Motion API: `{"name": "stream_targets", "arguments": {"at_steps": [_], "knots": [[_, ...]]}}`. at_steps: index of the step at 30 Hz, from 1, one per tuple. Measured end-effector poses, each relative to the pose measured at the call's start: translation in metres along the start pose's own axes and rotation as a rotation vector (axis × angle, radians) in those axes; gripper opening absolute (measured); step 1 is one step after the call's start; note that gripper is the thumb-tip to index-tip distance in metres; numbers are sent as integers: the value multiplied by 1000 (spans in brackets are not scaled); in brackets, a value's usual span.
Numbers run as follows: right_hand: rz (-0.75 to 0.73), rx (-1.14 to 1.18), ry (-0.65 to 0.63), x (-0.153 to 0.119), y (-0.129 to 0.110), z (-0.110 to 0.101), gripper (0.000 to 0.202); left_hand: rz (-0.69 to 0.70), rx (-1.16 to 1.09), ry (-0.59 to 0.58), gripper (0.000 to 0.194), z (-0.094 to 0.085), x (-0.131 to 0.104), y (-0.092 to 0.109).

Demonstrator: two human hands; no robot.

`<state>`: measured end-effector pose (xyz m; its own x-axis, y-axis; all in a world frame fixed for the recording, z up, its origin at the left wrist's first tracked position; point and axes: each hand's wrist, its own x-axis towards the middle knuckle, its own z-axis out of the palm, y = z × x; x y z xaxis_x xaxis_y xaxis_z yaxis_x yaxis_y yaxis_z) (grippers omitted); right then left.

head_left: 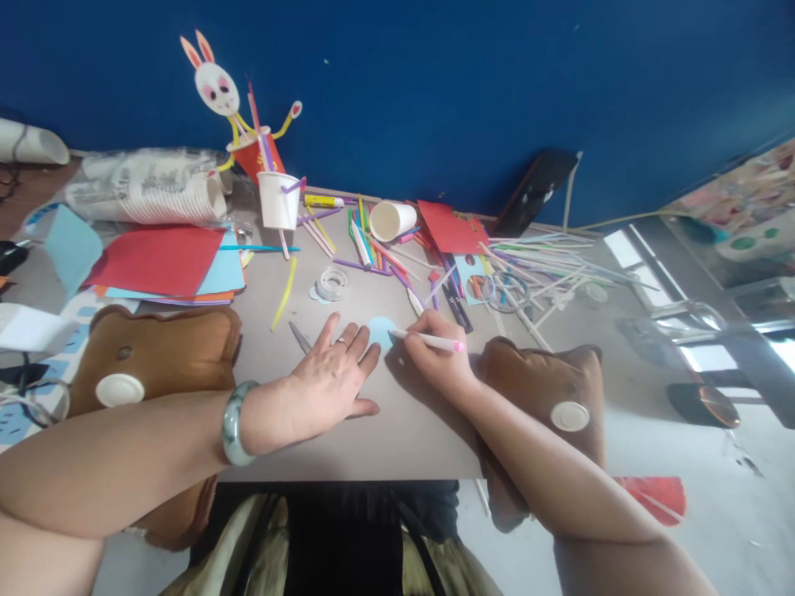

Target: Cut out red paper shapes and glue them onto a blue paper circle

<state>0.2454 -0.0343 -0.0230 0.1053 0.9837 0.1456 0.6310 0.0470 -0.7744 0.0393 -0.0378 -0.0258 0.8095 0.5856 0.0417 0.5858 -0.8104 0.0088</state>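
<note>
- Through the head camera I see my left hand [332,381] laid flat near the middle of the frame, the fingers apart, holding nothing.
- Its fingertips are at the left edge of a light blue paper circle [381,330], which lies on the grey counter [397,451]; I cannot tell if they press on it.
- My right hand [431,360] is closed on a white marker with a pink end [438,340]; its tip points left, at the right side of the circle.
- A grey blade [299,337] is partly hidden behind my left hand, and a clear tape roll [332,284] lies above it.
- In the upper centre, a white paper cup [392,221] lies on its side among coloured pens.
- In the upper left stands a rabbit figure [216,88], behind red paper [158,258].
- On the right of the counter lies a loose pile of thin sticks [552,269].
- Brown cushions are at lower left [174,352] and lower right [527,381].
</note>
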Motion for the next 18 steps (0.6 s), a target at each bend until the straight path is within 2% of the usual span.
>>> {"name": "stream_targets", "arguments": {"at_steps": [18], "knots": [[-29,34,18,1,5,1,9,4,-12,2,79,1,0,0]]}}
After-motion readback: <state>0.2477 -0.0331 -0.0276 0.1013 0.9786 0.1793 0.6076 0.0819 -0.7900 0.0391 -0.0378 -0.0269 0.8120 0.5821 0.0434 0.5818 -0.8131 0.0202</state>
